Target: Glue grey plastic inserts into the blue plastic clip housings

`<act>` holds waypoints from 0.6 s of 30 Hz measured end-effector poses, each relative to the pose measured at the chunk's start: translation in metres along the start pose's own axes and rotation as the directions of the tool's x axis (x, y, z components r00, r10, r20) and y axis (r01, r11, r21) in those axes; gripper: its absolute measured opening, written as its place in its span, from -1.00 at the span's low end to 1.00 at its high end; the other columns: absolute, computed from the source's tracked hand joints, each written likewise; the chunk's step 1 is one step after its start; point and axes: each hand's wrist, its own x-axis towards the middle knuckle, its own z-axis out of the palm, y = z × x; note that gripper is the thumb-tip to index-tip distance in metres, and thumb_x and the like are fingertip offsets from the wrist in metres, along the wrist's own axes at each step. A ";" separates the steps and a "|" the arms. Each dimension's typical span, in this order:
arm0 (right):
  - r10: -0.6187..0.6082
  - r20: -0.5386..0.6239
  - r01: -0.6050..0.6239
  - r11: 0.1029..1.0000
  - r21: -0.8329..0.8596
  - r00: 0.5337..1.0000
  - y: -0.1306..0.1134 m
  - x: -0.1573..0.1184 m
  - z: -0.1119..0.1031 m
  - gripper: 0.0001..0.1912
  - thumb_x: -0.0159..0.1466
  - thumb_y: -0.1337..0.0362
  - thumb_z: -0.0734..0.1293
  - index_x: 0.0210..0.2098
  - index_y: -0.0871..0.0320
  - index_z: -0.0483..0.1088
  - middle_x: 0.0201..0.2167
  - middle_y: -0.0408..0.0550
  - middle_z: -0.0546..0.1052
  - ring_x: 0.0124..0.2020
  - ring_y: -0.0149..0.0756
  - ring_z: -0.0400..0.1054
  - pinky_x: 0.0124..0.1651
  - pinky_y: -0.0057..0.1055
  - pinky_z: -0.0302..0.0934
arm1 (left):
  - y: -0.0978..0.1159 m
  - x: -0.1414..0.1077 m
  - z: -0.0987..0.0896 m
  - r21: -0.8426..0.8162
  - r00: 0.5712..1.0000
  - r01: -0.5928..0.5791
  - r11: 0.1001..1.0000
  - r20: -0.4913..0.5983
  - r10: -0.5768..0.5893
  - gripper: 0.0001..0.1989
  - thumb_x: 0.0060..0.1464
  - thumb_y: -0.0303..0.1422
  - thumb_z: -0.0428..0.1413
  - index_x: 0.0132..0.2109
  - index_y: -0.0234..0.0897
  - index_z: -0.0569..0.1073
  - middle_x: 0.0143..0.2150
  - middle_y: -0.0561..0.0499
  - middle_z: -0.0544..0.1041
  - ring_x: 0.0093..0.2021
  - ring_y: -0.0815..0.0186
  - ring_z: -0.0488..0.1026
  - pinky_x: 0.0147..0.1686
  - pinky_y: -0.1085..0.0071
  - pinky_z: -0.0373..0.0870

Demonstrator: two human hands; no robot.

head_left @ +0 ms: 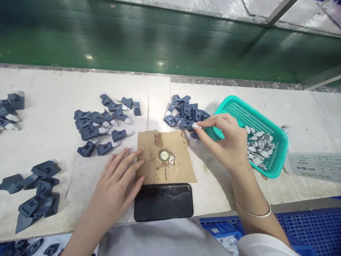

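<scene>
Pinching small white piece [196, 125] between thumb and index finger of right hand [229, 144], fingers nearly together on it, at near side of dark gray pile [186, 111]; being unable to tell whether touching that pile. Resting left hand [115, 183] palm down, fingers open and apart, gripping nothing, tips over left edge of brown cardboard [183, 174]. Seeing round disc [164, 155] amid wet, shiny spots at cardboard's middle. Noting black phone [163, 203] just beside near edge, green basket [255, 115] of white and gray pieces [261, 145] beside right wrist, more dark gray parts [90, 132] leftward across white desk [50, 121].
</scene>
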 end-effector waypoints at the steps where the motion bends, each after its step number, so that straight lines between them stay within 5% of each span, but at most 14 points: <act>1: 0.001 -0.001 -0.001 0.998 0.059 1.000 -0.004 -0.001 -0.001 -0.95 0.30 0.31 0.44 -0.28 0.02 0.54 -0.29 -0.05 0.61 -0.15 -0.10 0.47 -0.02 -0.06 0.32 | 0.000 0.001 -0.002 -0.020 1.000 0.015 1.000 -0.026 -0.016 -0.65 0.33 -0.42 0.09 0.23 -0.25 0.36 0.32 -0.19 0.46 0.43 -0.07 0.23 0.35 -0.05 0.24; 6: -0.125 0.137 0.053 0.898 0.438 0.983 -0.034 -0.007 0.004 -0.89 0.28 0.38 0.47 -0.24 0.02 0.56 -0.32 -0.10 0.64 -0.20 -0.22 0.51 -0.12 -0.23 0.42 | 0.014 0.019 -0.013 -0.113 0.986 0.054 0.992 -0.152 -0.071 -0.46 0.32 -0.39 0.14 0.36 -0.36 0.23 0.31 -0.28 0.42 0.37 -0.02 0.28 0.36 0.09 0.23; 10: -0.272 0.230 0.094 0.811 0.577 0.934 -0.050 -0.014 0.015 -0.91 0.31 0.36 0.45 -0.20 0.05 0.58 -0.34 -0.09 0.66 -0.22 -0.25 0.52 -0.12 -0.29 0.46 | 0.026 0.036 -0.015 -0.208 0.998 -0.020 0.978 -0.057 0.008 -0.61 0.39 -0.34 0.08 0.29 -0.25 0.29 0.09 -0.12 0.58 0.05 0.16 0.53 0.03 0.30 0.47; 14: -0.291 0.272 0.111 0.843 0.526 0.917 -0.046 -0.010 0.009 -0.89 0.36 0.36 0.41 -0.15 0.03 0.55 -0.28 -0.10 0.67 -0.17 -0.25 0.52 -0.04 -0.27 0.44 | 0.014 0.037 -0.016 -0.244 0.997 0.025 0.969 -0.067 -0.042 -0.74 0.39 -0.40 0.05 0.17 -0.19 0.39 -0.04 -0.04 0.61 -0.09 0.23 0.57 -0.15 0.35 0.50; 18: -0.004 0.074 -0.009 0.987 0.163 0.997 -0.016 0.001 -0.024 -0.90 0.38 0.32 0.37 -0.18 0.00 0.55 -0.22 -0.05 0.67 -0.15 -0.19 0.53 -0.06 -0.24 0.36 | -0.022 0.028 -0.027 -0.072 0.939 0.188 0.979 -0.279 -0.201 -0.69 0.31 -0.36 0.17 0.17 -0.13 0.47 0.05 -0.04 0.58 0.08 0.02 0.53 0.10 0.06 0.47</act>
